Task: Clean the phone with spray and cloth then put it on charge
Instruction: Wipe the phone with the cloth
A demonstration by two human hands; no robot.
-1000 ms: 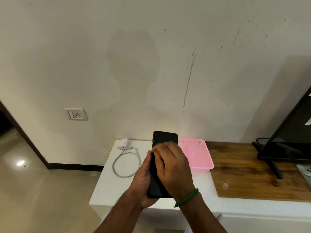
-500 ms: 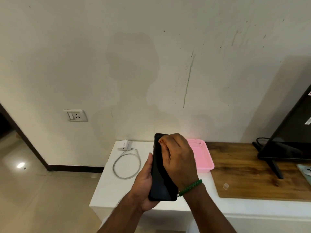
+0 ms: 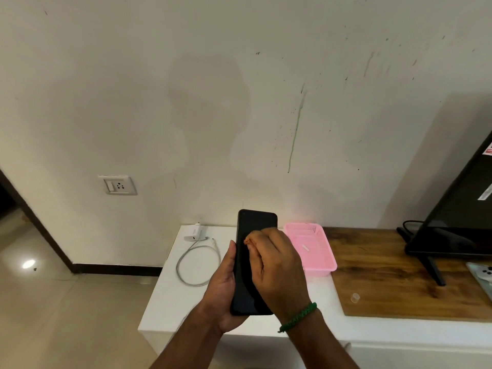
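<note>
1. Phone [image 3: 255, 262]: black, screen dark, held upright and slightly tilted above the white tabletop [image 3: 170, 302], in front of the wall.
2. Left hand [image 3: 226, 291]: cupped under the phone's lower left edge, thumb along the left side, fingers clenched around the phone.
3. Right hand [image 3: 277, 267]: laid over the screen, fingers [image 3: 253, 239] bunched and pressed to the glass at a small orange-pink scrap, too small to identify; green bracelet [image 3: 298, 316] on the wrist.
4. Charger [image 3: 193, 233]: white plug block at the tabletop's back left, cable [image 3: 197, 262] looped beside it, not plugged into the phone.
5. Pink basket [image 3: 319, 267]: just right of the phone, small white item inside.
6. Wall socket [image 3: 118, 185]: left of the tabletop.
7. Wooden board [image 3: 386, 275]: right of the basket, bearing a black screen on a stand [image 3: 458, 225].
</note>
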